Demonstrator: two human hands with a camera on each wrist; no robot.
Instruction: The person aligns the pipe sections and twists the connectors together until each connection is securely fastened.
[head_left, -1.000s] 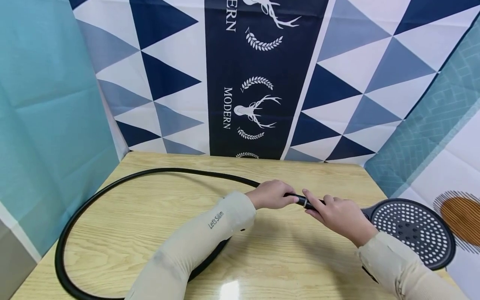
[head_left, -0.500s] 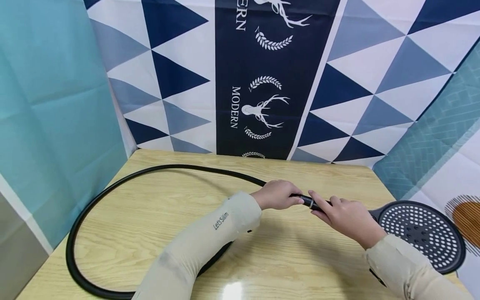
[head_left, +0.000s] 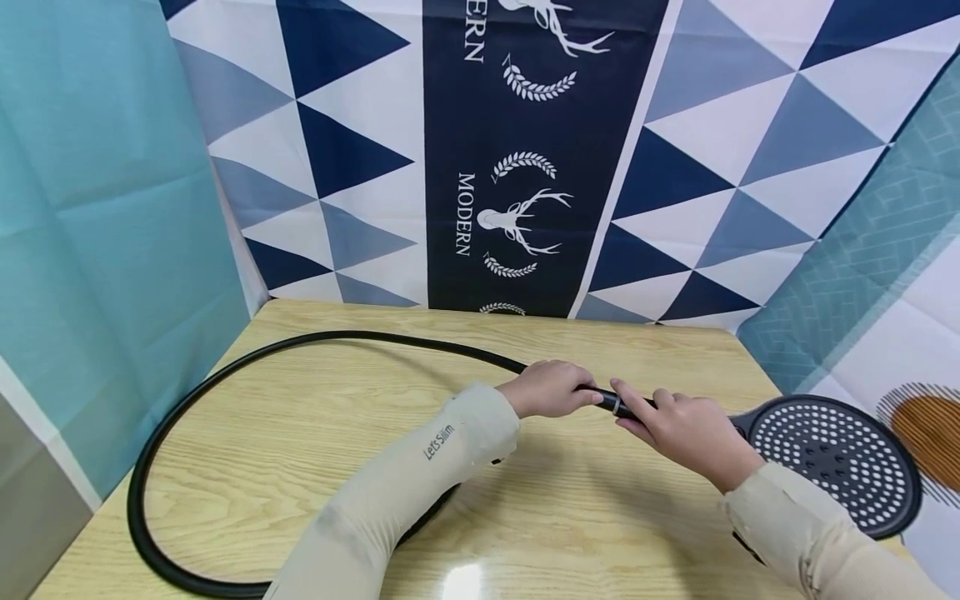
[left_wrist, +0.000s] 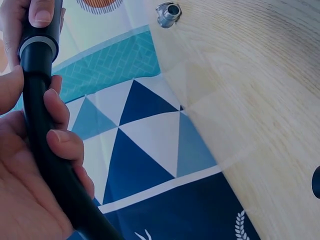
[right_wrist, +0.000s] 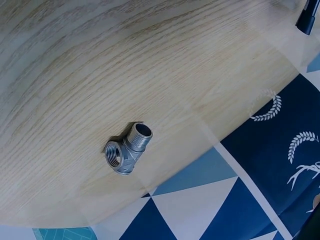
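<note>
My left hand (head_left: 549, 388) grips the black hose (head_left: 360, 336) close to its end, with fingers curled round it in the left wrist view. Against that end stands the handle (left_wrist: 42, 34) of a black shower head (head_left: 832, 462), a light ring showing near the joint. My right hand (head_left: 684, 433) holds this handle, thumb and fingers around it. The shower head's round, perforated face lies to the right, partly behind the right sleeve. Held up above the table, the joint shows between both hands. In the right wrist view the right hand is almost wholly out of frame.
A threaded metal tee fitting (right_wrist: 128, 148) lies on the wooden table (head_left: 570, 533). The hose loops widely over the table's left side and passes under the left sleeve. A black tube-like end (right_wrist: 306, 21) shows at upper right. Patterned cloth (head_left: 337, 167) hangs behind.
The head view has shifted slightly. Both hands keep their holds on the hose and the shower head handle, with no clear movement between them.
</note>
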